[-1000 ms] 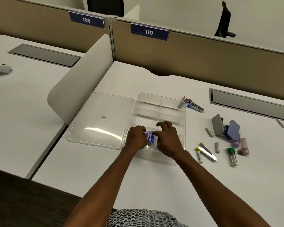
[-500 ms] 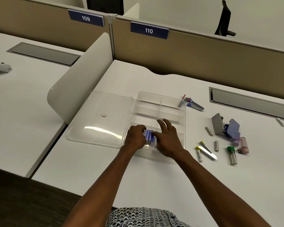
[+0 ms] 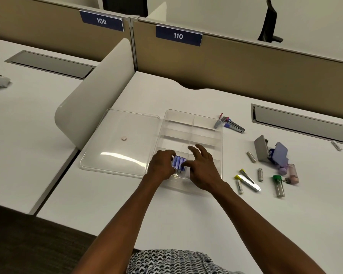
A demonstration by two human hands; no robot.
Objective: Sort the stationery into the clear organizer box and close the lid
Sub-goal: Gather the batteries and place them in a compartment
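The clear organizer box (image 3: pixel 206 123) lies open on the white desk, divided into several compartments. Its clear lid (image 3: pixel 119 143) lies flat just left of it. A stack of small blue boxes (image 3: pixel 178 164) stands in the near-left compartment. My left hand (image 3: pixel 161 164) is curled against their left side, touching them. My right hand (image 3: pixel 203 167) presses them from the right with the thumb and forefinger, its other fingers spread over the box. Loose stationery lies to the right: metal clips (image 3: pixel 231 124), staplers (image 3: pixel 269 151), a yellow-capped cutter (image 3: pixel 248 179), a green-capped tube (image 3: pixel 278 184).
A curved white divider panel (image 3: pixel 95 99) stands left of the lid. Tan partitions labelled 109 and 110 close off the back. A grey cable hatch (image 3: pixel 303 125) is set into the desk at right. Small white cylinders (image 3: pixel 251 156) lie among the stationery.
Both hands stay at the blue boxes in the near-left compartment. My right hand's fingers have lifted and spread a little; the blue boxes look more upright and packed together.
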